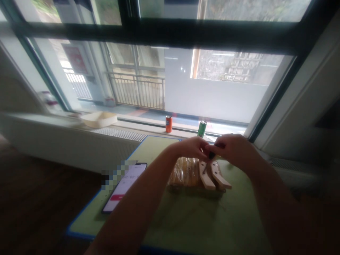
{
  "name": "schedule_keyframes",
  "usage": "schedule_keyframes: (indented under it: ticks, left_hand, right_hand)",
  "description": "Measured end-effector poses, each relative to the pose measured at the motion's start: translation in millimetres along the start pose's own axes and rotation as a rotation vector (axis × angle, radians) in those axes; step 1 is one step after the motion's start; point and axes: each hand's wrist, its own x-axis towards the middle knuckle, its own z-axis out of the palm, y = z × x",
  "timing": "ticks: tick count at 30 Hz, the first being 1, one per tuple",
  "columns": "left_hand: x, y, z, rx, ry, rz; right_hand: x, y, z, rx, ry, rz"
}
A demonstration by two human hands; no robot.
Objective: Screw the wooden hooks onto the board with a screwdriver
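Note:
My left hand [194, 146] and my right hand [234, 146] meet above the far part of the green table. Their fingers are closed round a small dark object [211, 155], whose kind is too blurred to make out. Just below them lie two pale, curved wooden pieces [208, 180] with dark holes, side by side. To their left is a brown package [184, 174] in shiny clear plastic, partly hidden behind my left hand. Whether the wooden pieces rest on the package or beside it, I cannot tell.
A phone [124, 186] with a lit screen lies on the green table [170, 219], left of my left forearm. On the windowsill stand an orange can [168, 124], a green can [202, 129] and a cream tray [98, 120]. A large window rises behind the table.

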Motion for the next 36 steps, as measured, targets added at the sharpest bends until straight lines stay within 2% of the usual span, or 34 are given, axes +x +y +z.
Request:
schedule_keyframes:
  ticks: [4,12,18,24,27,31,33,36]
  left_hand:
    - [0,0,-1,0.032,0.003,0.004]
    - [1,-8,-6,0.012,-0.061,-0.007]
    - [-2,-10,-7,0.034,-0.052,-0.034]
    - [-1,-7,-4,0.076,-0.014,0.014]
    - [-1,-7,-6,0.091,-0.033,0.029]
    - [-1,-13,-10,0.062,-0.077,0.031]
    - [0,-15,-10,0.04,-0.093,0.042]
    - [1,-18,-8,0.053,-0.119,0.017]
  right_hand:
    - [-1,-2,0,-0.115,0.04,0.066]
    - [-6,2,-11,0.256,-0.101,-0.092]
    - [0,3,0,0.082,-0.066,0.002]
    - [-2,-5,2,-0.015,-0.007,-0.002]
    - [-5,-3,-4,0.074,-0.021,-0.011]
    - [-6,2,-8,0.25,-0.068,-0.126]
    - [-4,3,-5,0.254,-0.072,-0.147]
    - [0,2,0,0.205,-0.07,-0.1]
